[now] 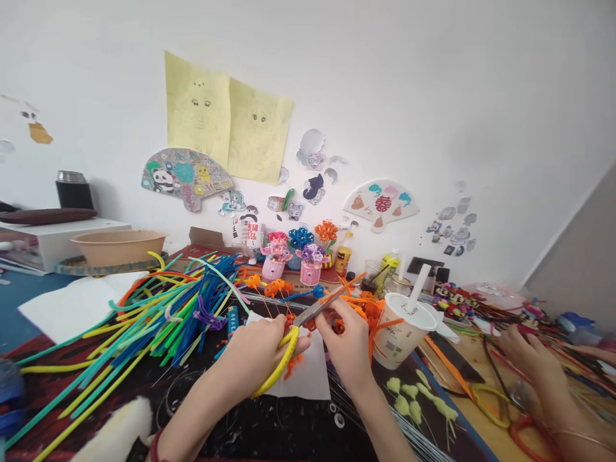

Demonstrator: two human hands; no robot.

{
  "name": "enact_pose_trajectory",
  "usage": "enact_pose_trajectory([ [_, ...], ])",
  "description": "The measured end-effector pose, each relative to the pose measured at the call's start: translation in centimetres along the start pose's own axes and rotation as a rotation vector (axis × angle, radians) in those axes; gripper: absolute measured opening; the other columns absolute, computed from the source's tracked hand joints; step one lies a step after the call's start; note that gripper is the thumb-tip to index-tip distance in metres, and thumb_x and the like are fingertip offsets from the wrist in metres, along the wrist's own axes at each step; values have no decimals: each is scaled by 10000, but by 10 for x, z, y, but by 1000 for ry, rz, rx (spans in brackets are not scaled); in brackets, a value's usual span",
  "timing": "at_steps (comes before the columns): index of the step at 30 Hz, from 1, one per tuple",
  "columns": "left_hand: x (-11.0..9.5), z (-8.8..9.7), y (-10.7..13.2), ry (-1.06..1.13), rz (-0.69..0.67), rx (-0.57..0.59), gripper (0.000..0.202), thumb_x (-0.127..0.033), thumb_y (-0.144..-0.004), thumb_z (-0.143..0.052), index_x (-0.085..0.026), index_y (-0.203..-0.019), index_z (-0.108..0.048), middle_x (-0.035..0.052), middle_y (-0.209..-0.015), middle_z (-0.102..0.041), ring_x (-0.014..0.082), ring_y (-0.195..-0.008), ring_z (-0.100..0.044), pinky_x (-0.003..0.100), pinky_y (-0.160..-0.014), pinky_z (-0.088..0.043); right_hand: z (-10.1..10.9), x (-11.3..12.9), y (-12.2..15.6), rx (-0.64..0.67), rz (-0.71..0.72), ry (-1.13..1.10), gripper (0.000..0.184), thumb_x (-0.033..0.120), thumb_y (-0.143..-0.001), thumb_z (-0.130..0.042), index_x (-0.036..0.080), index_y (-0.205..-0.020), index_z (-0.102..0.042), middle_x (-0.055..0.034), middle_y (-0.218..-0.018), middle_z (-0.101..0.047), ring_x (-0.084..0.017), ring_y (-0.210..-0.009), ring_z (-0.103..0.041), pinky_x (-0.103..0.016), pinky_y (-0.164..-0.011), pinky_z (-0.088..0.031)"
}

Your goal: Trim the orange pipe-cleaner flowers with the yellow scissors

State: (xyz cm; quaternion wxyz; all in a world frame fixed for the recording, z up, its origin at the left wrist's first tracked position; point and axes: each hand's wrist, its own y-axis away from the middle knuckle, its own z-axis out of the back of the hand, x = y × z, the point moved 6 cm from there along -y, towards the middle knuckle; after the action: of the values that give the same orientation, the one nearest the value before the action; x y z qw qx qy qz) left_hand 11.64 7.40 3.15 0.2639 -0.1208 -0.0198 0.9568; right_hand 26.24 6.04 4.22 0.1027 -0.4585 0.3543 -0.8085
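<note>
My left hand (255,353) is closed round the yellow-handled scissors (280,367), whose metal blades (312,310) point up and to the right. My right hand (347,337) is closed beside the blades, pinching an orange pipe cleaner (347,285) that meets them; part of it is hidden behind the fingers. Orange fuzz and scraps (291,366) show below the scissors, over a white paper sheet (315,375). Just beyond both hands are several orange pipe-cleaner flowers (277,289) on thin stems.
Coloured pipe cleaners (192,314) lie heaped at the left. Small pots of flowers (310,273) stand at the back. A drink cup (402,333) with a straw is close to my right hand. Pale green pieces (409,398) lie nearer. Another person's hand (534,366) is at the right.
</note>
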Motion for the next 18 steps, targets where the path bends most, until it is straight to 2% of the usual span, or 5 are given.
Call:
enact_pose_trajectory([
  [4,0,0,0,-6,15,1,399,-495,-948,-319,-176,-939,-557,135,-885,-717,325,-830,-688,374,-680,-487,0,2,0,7,26,33,137,177,-814,-559,199,-680,-574,22,-655,-556,-141,-586,-504,-243,-560,-398],
  [10,0,3,1,-4,33,4,451,-503,-948,-292,-161,-948,-585,159,-881,-709,345,-835,-684,407,-693,-493,0,0,-1,25,36,58,126,164,-817,-539,203,-707,-587,8,-704,-562,-156,-639,-524,-257,-591,-415],
  [18,-1,4,0,43,22,14,500,-534,-945,-275,-160,-954,-606,148,-856,-703,317,-821,-674,390,-707,-493,1,3,-1,23,55,74,111,144,-803,-532,202,-714,-565,9,-722,-556,-153,-646,-524,-252,-598,-403],
])
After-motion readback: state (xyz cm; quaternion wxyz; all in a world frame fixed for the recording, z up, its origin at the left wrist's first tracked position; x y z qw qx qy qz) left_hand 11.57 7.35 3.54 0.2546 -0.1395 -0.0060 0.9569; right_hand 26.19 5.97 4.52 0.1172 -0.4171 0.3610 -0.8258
